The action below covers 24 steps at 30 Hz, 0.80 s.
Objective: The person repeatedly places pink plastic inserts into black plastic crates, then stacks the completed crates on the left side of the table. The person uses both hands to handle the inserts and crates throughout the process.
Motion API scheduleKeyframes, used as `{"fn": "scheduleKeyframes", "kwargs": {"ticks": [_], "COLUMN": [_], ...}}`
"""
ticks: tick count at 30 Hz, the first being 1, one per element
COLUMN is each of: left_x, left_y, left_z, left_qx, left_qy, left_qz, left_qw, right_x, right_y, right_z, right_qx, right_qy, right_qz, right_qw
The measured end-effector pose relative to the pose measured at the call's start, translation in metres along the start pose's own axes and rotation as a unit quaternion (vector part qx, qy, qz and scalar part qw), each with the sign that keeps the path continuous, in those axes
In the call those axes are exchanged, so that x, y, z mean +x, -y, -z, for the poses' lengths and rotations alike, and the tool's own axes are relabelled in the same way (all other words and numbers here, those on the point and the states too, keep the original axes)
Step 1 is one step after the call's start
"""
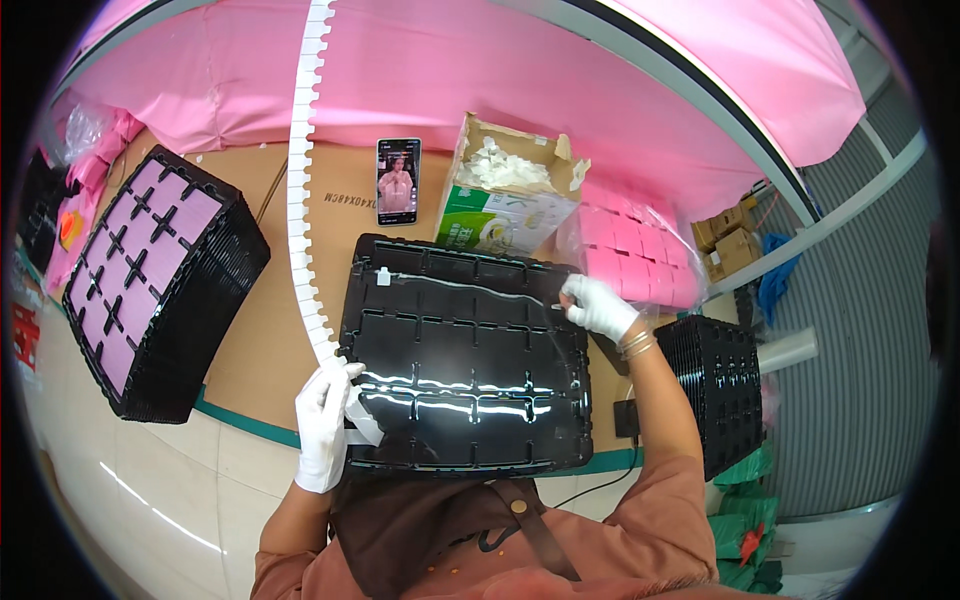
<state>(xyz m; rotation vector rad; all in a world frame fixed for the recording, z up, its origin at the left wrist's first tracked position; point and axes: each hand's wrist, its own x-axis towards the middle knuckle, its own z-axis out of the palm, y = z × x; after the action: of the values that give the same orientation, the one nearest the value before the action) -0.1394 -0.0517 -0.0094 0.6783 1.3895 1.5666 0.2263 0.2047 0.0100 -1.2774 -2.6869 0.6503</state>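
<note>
Apron (400, 530) nearest, my left hand (320, 430) pinches the strip (298, 200), best kept untwisted; right hand (600, 308) at tray (450, 350), its grip unclear.

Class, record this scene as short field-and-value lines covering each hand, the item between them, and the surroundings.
Centre: glossy black plastic tray with moulded ridges
Left hand: white-gloved, holding long white notched strip by the tray's left edge
Right hand: white-gloved, at the tray's upper right; grip unclear
Beyond: rectangular phone, screen lit; open green-and-white cardboard box of small white pieces
Left side: black plastic stack topped in lilac
Right side: plastic-wrapped pink pile; black ridged plastic stack
</note>
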Motion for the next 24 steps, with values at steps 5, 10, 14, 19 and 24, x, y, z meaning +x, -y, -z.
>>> {"fn": "scheduleKeyframes", "kwargs": {"ticks": [5, 10, 14, 19, 24], "left_x": [0.001, 0.001, 0.004, 0.008, 0.010], "left_y": [0.000, -0.006, 0.007, -0.016, -0.025], "left_z": [0.003, 0.003, 0.019, 0.031, 0.074], "left_qx": [0.004, 0.004, -0.045, -0.122, -0.091], "left_qy": [0.019, 0.031, 0.047, 0.055, -0.014], "left_qz": [-0.007, -0.014, 0.025, 0.045, -0.001], "left_qw": [1.000, 0.999, 0.998, 0.990, 0.996], "right_x": [0.013, 0.097, 0.134, 0.147, 0.174], "right_y": [0.014, 0.043, 0.092, 0.170, 0.184], "right_z": [0.035, 0.096, 0.079, -0.040, -0.087], "right_qx": [0.186, -0.064, -0.158, 0.030, -0.029], "right_qy": [-0.080, -0.426, -0.375, -0.039, -0.016], "right_qz": [0.002, 0.006, 0.103, 0.198, 0.155], "right_qw": [0.979, 0.902, 0.908, 0.979, 0.987]}}
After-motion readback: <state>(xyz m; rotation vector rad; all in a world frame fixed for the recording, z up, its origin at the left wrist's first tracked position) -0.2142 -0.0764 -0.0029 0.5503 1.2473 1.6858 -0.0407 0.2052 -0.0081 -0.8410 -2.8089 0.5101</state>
